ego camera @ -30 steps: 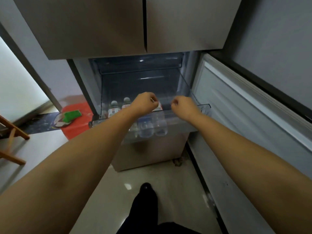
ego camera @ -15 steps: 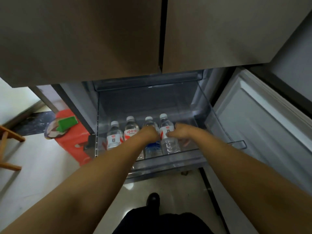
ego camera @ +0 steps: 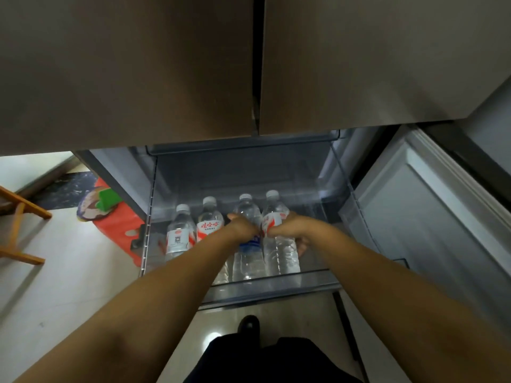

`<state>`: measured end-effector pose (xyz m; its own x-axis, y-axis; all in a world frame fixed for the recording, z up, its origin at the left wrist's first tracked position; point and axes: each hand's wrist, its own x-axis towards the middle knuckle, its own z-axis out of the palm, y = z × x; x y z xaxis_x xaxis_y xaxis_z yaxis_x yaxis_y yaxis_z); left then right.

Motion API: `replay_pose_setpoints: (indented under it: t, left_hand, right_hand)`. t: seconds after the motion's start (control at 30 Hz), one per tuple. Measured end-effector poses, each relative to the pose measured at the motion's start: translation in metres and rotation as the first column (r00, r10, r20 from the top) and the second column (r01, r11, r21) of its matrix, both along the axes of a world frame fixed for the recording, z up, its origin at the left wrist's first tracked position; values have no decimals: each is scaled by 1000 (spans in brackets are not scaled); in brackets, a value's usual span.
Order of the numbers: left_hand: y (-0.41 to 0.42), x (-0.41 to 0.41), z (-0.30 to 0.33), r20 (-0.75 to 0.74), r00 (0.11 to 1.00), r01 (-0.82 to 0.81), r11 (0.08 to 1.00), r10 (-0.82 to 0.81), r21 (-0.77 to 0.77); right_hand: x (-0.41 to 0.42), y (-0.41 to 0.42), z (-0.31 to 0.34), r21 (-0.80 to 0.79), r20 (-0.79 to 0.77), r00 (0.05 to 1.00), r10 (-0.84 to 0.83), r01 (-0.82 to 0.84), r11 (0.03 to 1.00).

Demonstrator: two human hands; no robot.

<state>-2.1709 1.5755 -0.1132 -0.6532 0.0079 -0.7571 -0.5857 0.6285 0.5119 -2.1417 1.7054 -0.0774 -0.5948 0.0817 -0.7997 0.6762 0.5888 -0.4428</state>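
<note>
- Low down, below the two shut upper doors (ego camera: 124,64) of a fridge, a clear plastic drawer (ego camera: 312,277) stands pulled out toward the person.
- Four water bottles stand in a row near the drawer's front wall, caps pointing to the far side.
- The left hand (ego camera: 243,226) is curled over the blue-label bottle (ego camera: 247,261), third from the left, and grips it round its upper body. The thumb shows on the bottle's left side.
- The right hand (ego camera: 290,230) is wrapped round the red-label bottle (ego camera: 280,255), the one farthest right. Its fingers (ego camera: 302,247) show on the bottle's right side.
- These two bottles touch side by side, and the knuckles of both hands meet between them.
- The bases of both held bottles are down by the drawer floor; whether they are lifted off it cannot be told.
- Left of the held pair stand a bottle with red characters (ego camera: 210,225) and, leftmost, a bottle with a white label (ego camera: 179,236), neither touched by a hand.
- To the right, the lower fridge door (ego camera: 428,203) hangs open.
- On the floor to the left sits a red stool (ego camera: 119,225) with a green object (ego camera: 109,199) on it, and farther left a wooden frame (ego camera: 19,211).
- Near the bottom edge a dark shoe (ego camera: 249,324) rests on the pale floor below the drawer.
</note>
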Motion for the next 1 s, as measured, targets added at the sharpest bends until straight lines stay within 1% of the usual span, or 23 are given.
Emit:
replay_pose_setpoints:
  t: [0.07, 0.2, 0.3, 0.4, 0.47, 0.53, 0.67, 0.73, 0.83, 0.9, 0.93, 1.0]
  left_hand:
    - [-8, -5, 1, 13, 993, -117, 980, 116, 161]
    - [-13, -1, 52, 135, 972, -231, 898, 194, 373]
    - [-13, 0, 73, 206, 952, -300, 832, 227, 467]
    - [-7, 5, 91, 243, 934, -353, 763, 260, 542]
    - [-2, 8, 99, 235, 940, -340, 724, 247, 600]
    - [4, 18, 107, 232, 943, -333, 699, 239, 633]
    - [16, 39, 124, 205, 962, -274, 672, 182, 689]
    - [23, 46, 132, 183, 973, -227, 676, 138, 701]
    - [31, 54, 141, 171, 985, -141, 685, 25, 715]
    - [35, 59, 143, 186, 982, -125, 672, -20, 730]
    - [36, 61, 145, 199, 979, -122, 663, -41, 739]
    - [35, 69, 148, 205, 969, -63, 668, -136, 742]
  right_hand:
    - [-2, 9, 10, -72, -5, 999, -54, 53, 996]
    - [-10, 31, 31, -240, -15, 988, -156, 148, 959]
    - [-10, 48, 48, -405, 15, 963, -268, 251, 879]
    - [-5, 63, 62, -551, 53, 936, -347, 317, 772]
    - [0, 70, 70, -636, 64, 927, -369, 323, 701]
    - [10, 75, 78, -695, 55, 923, -381, 309, 649]
    - [30, 75, 86, -723, 21, 882, -471, 338, 602]
    - [42, 78, 88, -756, 16, 841, -540, 364, 544]
    - [67, 86, 94, -824, 24, 770, -638, 377, 424]
    - [81, 90, 96, -838, 27, 736, -677, 386, 387]
    - [89, 90, 100, -837, 19, 709, -705, 397, 376]
    - [109, 90, 98, -844, -6, 613, -790, 421, 333]
